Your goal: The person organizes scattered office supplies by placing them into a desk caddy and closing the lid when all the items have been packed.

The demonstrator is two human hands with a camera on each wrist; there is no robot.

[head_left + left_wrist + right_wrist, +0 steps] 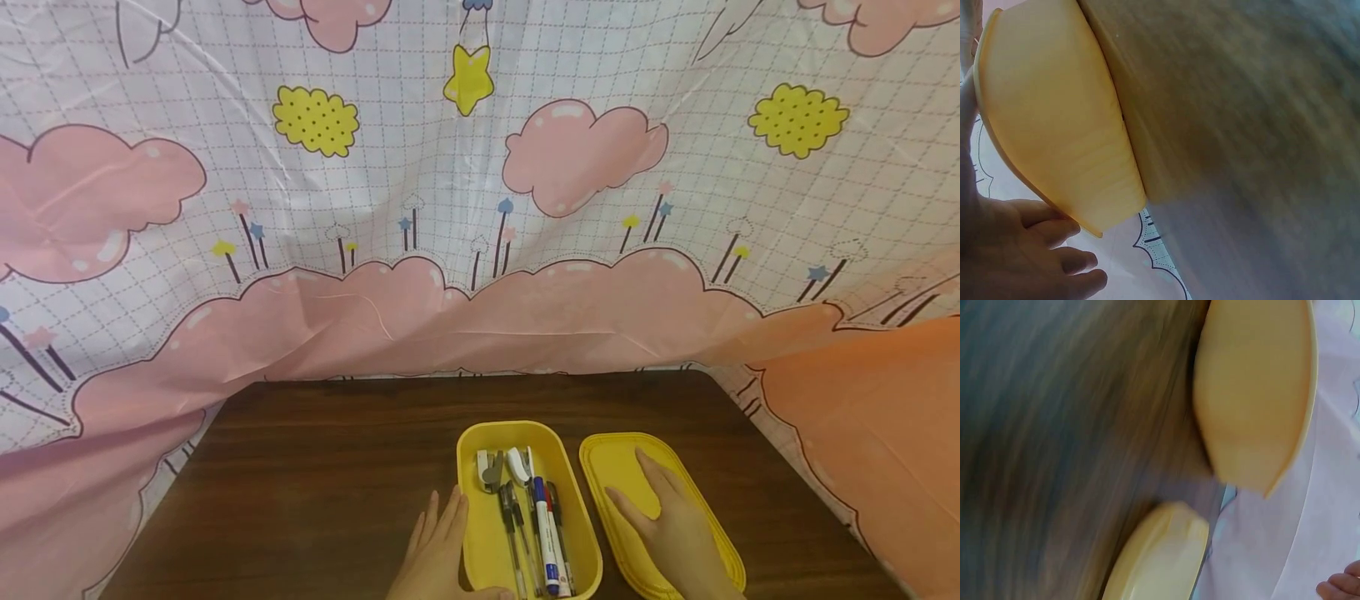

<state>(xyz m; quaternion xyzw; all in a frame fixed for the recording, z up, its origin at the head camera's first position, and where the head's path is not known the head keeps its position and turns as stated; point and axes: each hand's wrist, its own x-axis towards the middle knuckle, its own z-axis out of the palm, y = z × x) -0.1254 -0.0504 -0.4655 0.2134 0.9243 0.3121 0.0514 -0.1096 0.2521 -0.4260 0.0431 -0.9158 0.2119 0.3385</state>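
A yellow open box (475,546) stands on the dark wooden table. Inside lie black-capped pens (517,529), a blue-capped white marker (547,533), a second marker with some red, mostly behind it, and two small white-and-grey stapler-like items (491,472). My left hand (435,554) is at the box's left side, fingers straight; in the left wrist view its fingers meet the rim (1019,172). A flat yellow lid (611,467) lies right of the box. Over it is my right hand (675,533), thumb and fingers spread; whether it touches the lid I cannot tell.
The brown tabletop (315,483) reaches out to the left of the box and behind it. A patterned cloth (420,317) with pink clouds hangs behind the table and along both sides.
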